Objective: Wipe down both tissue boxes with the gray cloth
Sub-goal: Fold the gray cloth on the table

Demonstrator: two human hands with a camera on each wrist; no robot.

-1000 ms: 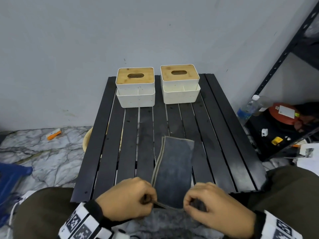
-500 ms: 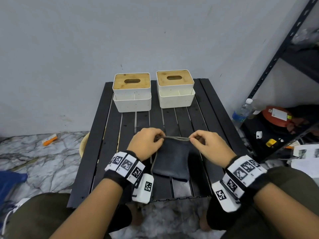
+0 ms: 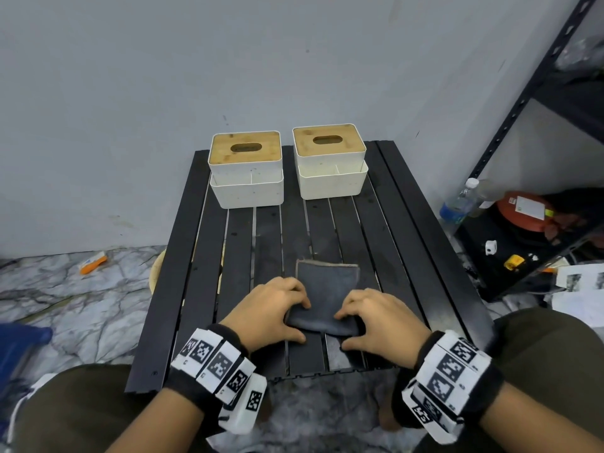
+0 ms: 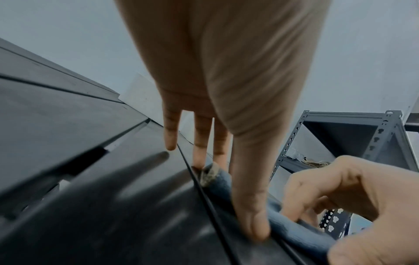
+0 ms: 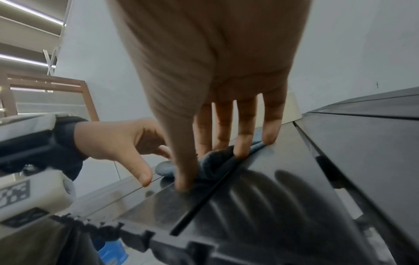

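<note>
Two white tissue boxes with wooden slotted lids stand side by side at the far edge of the black slatted table [image 3: 392, 230], the left box [image 3: 245, 171] and the right box [image 3: 329, 165]. A gray cloth [image 3: 327, 295] lies folded flat near the front edge. My left hand [image 3: 271, 308] rests on its near left corner and my right hand [image 3: 379, 318] on its near right corner. In the wrist views the fingers of each hand [image 4: 226, 89] [image 5: 215, 53] are straight, tips on the cloth [image 4: 292, 231] [image 5: 215, 161], thumbs against the thick near fold.
A black metal shelf rack [image 3: 523, 93] stands at the right with a water bottle [image 3: 457, 204], an orange-red round item [image 3: 523, 210] and small clutter at its foot. A gray wall backs the table. An orange object [image 3: 93, 263] lies on the marble floor at left.
Both hands carried the cloth's near end forward onto its far end, folding it in half, then drew back. They now press on the near fold.
</note>
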